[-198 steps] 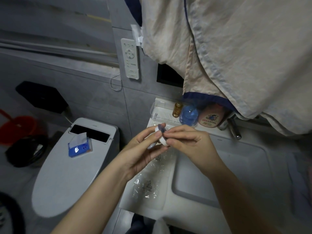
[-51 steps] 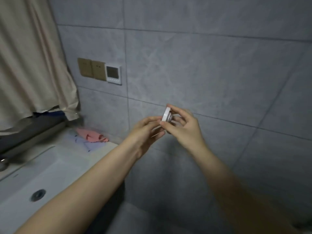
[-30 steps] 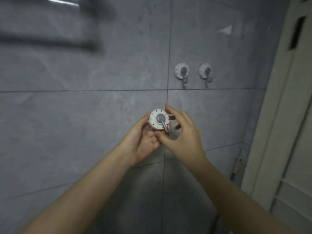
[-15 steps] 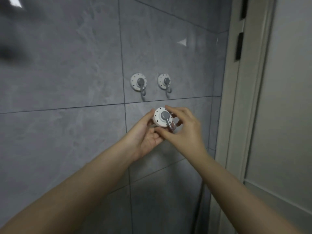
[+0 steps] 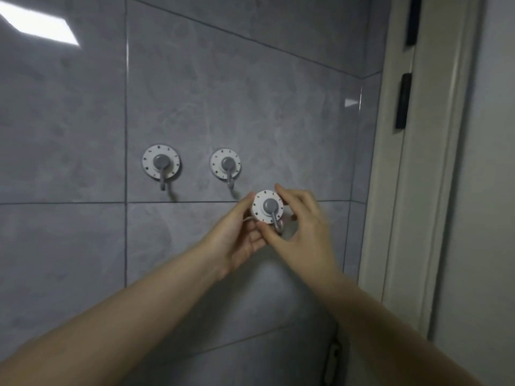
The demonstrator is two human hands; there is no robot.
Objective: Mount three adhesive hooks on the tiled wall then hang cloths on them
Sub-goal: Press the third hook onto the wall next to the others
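Two round white adhesive hooks with grey metal hooks stick side by side on the grey tiled wall (image 5: 69, 129): the left hook (image 5: 161, 163) and the middle hook (image 5: 225, 165). A third white hook (image 5: 268, 207) is held in front of the wall, lower and to the right of the middle one, near the horizontal grout line. My left hand (image 5: 237, 235) holds its left rim with thumb and fingers. My right hand (image 5: 302, 218) pinches its right side, thumb under the disc and fingers over the top. No cloth is in view.
A pale door frame (image 5: 401, 190) runs down the right side, with two dark hinges (image 5: 402, 101) on it. The wall corner lies just left of the frame. A bright light reflection (image 5: 41, 26) shows on the tile at top left.
My view has turned from the sink to the wall by the door. Both hands have carried the third hook up and right, closer to the wall beside the two mounted hooks.
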